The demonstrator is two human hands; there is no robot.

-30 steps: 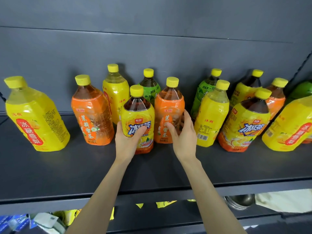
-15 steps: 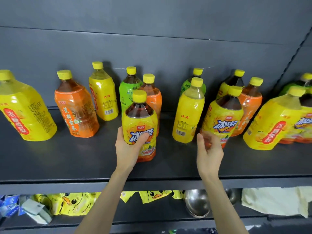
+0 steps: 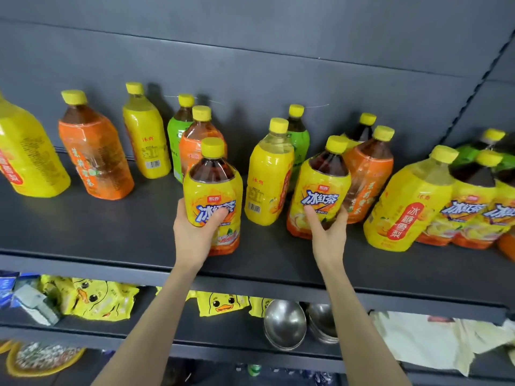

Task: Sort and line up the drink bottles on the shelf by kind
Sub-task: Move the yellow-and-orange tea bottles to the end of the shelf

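Observation:
Mixed drink bottles with yellow caps stand on a dark shelf (image 3: 111, 240). My left hand (image 3: 195, 232) grips an iced black tea bottle (image 3: 213, 188) near the shelf's front. My right hand (image 3: 326, 227) holds a second iced black tea bottle (image 3: 320, 188), which leans left. Between them stands a yellow juice bottle (image 3: 269, 174). Orange-labelled tea bottles stand at left (image 3: 94, 151), behind my left bottle (image 3: 195, 140) and at right (image 3: 367, 168). Green tea bottles (image 3: 298, 132) stand at the back. More iced tea bottles (image 3: 471, 201) and a large yellow pear drink (image 3: 409, 201) crowd the right.
A large yellow bottle (image 3: 25, 157) leans at the far left, and a slim yellow one (image 3: 145, 135) stands at the back. The lower shelf holds yellow duck-print packs (image 3: 92, 299), steel bowls (image 3: 284, 321) and white cloth (image 3: 434, 338). The shelf's back wall is close behind the bottles.
My right hand moved right and took hold of the second iced black tea bottle. My left hand kept its bottle and brought it toward the shelf's front. The view shifted right.

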